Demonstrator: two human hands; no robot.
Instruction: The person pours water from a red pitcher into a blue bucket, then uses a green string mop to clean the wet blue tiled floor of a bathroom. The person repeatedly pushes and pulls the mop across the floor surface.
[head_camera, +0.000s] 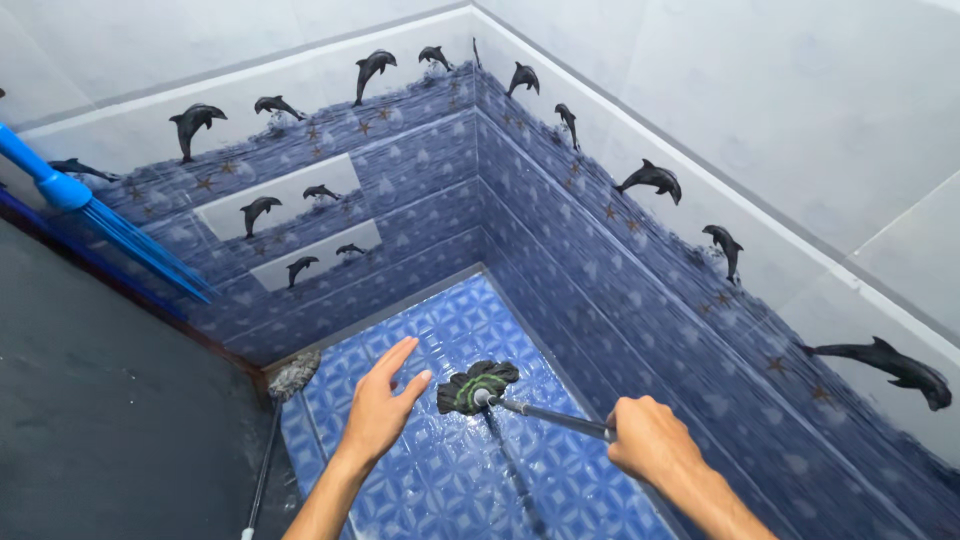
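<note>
I look down into the corner of a tiled bathroom. My right hand (648, 438) is closed around a thin metal mop handle (555, 418). At the handle's far end a dark mop head with green strands (476, 386) presses on the wet blue patterned floor tiles (450, 470). My left hand (383, 398) hovers open just left of the mop head, fingers spread, holding nothing.
Blue tiled walls (600, 290) with black dolphin figures meet at the far corner. A blue broom (95, 215) leans in from the upper left. A second grey mop (292, 373) stands at the floor's left edge beside a dark surface (110, 400).
</note>
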